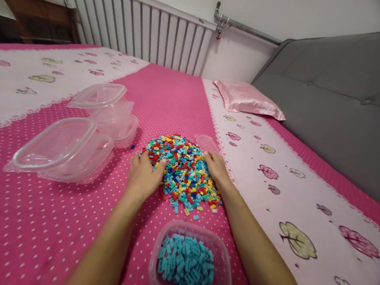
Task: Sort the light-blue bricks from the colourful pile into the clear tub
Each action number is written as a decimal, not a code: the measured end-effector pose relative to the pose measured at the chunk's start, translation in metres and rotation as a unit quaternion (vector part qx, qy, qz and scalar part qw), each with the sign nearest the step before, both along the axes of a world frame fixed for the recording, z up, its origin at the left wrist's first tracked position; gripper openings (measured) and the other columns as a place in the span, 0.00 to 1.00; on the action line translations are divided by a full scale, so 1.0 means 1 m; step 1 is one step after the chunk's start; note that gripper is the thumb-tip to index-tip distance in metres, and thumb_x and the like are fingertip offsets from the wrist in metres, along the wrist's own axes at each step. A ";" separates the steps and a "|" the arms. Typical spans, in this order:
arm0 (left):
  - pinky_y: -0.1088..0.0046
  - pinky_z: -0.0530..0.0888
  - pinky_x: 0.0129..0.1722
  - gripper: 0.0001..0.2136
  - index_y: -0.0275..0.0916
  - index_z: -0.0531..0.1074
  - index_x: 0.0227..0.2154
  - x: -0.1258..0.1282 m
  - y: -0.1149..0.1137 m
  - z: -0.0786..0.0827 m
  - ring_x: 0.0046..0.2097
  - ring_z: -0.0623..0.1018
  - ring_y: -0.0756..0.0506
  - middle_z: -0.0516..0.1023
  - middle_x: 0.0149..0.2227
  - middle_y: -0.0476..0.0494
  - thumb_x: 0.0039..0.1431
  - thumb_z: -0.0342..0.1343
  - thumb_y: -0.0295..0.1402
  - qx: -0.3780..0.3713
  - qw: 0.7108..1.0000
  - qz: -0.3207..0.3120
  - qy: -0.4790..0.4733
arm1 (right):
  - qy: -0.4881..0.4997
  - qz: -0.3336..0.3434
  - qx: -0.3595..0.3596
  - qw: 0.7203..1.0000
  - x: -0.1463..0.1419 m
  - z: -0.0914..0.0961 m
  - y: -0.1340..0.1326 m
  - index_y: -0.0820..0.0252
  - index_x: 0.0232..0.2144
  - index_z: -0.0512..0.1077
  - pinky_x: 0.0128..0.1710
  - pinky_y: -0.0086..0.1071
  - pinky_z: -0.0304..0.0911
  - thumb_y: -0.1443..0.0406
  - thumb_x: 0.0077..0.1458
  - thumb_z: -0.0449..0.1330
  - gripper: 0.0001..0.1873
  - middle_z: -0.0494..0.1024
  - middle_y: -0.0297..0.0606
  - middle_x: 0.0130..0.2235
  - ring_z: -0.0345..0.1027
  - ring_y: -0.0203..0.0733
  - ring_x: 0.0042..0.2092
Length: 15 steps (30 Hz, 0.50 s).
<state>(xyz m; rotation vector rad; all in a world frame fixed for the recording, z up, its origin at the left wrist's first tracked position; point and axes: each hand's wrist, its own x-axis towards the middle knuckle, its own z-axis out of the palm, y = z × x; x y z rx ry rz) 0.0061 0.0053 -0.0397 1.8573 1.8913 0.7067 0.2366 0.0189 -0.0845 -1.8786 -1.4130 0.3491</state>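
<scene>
A heap of small multicoloured toy building bricks [181, 164] lies loose on the pink dotted bedspread [173, 91]. My left hand [145, 174] rests at the heap's left edge, thumb and fingers apart and touching the bricks. Along the right edge my right hand [216, 166] cups the side of the heap; its fingers are partly hidden, and I see nothing held. Just beyond it lies a clear plastic piece [206, 142], partly covered. Between my forearms, nearest me, stands a clear plastic tub [222, 261] containing light blue bricks [185, 262].
Several clear plastic containers [63, 145] stand on the left. A single dark blue brick [132, 147] lies near them. Farther back are a pink satin pillow [247, 100], a grey padded headboard [333, 102] and a white radiator [156, 32] against the wall.
</scene>
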 end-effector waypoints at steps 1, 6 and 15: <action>0.53 0.58 0.60 0.35 0.24 0.60 0.58 0.002 0.000 -0.003 0.62 0.60 0.29 0.62 0.59 0.22 0.56 0.43 0.49 -0.015 1.000 -0.006 0.006 | -0.006 -0.004 -0.022 1.000 -0.005 0.001 -0.001 0.67 0.52 0.70 0.61 0.50 0.45 0.51 0.58 0.46 0.31 0.69 0.54 0.57 0.57 0.54 0.60; 0.51 0.52 0.63 0.36 0.26 0.57 0.60 0.005 0.000 -0.005 0.67 0.51 0.31 0.53 0.65 0.25 0.56 0.42 0.50 -0.053 0.996 -0.072 0.012 | -0.028 0.021 -0.061 0.998 -0.016 0.008 -0.007 0.67 0.58 0.64 0.65 0.47 0.35 0.50 0.60 0.43 0.34 0.61 0.50 0.63 0.44 0.51 0.66; 0.56 0.58 0.61 0.40 0.24 0.60 0.57 0.000 0.005 -0.010 0.61 0.63 0.33 0.63 0.59 0.25 0.51 0.43 0.54 -0.004 0.989 -0.147 -0.033 | -0.060 -0.114 -0.083 0.988 0.010 0.011 -0.011 0.52 0.51 0.73 0.60 0.55 0.43 0.48 0.59 0.40 0.30 0.68 0.44 0.58 0.54 0.58 0.60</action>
